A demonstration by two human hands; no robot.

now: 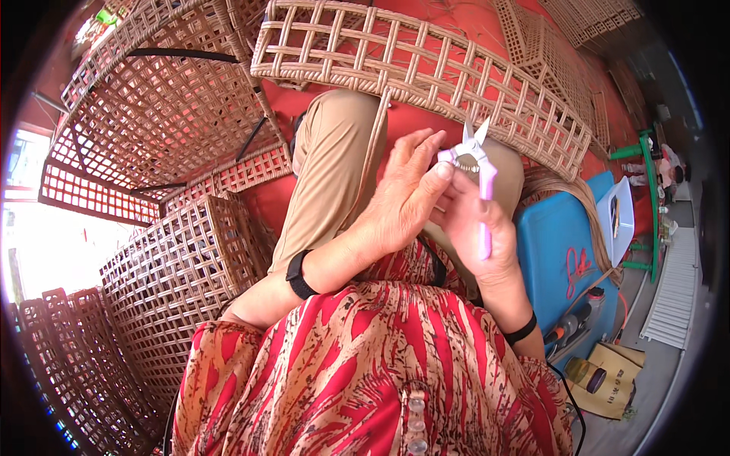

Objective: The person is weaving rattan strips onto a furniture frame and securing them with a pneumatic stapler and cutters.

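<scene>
Purple-handled snips (pixel 481 186) are gripped in the right hand (pixel 475 228), blades pointed to 12 o'clock; the left hand (pixel 403 194) pinches near the pivot, seemingly steadying it. Woven cane panel (pixel 426 72) lies across the lap at 12.

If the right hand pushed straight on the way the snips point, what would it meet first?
Probably the woven lattice panel lying across the knee: the right hand aims the pale purple snips up at it. Depth is unclear.

We see red floor (pixel 449 23) underfoot. Woven rattan frames (pixel 175 114) stacked around us, left and ahead. Blue plastic stool (pixel 559 258) stands at right. Bright daylight floods in from left opening (pixel 46 243).
</scene>
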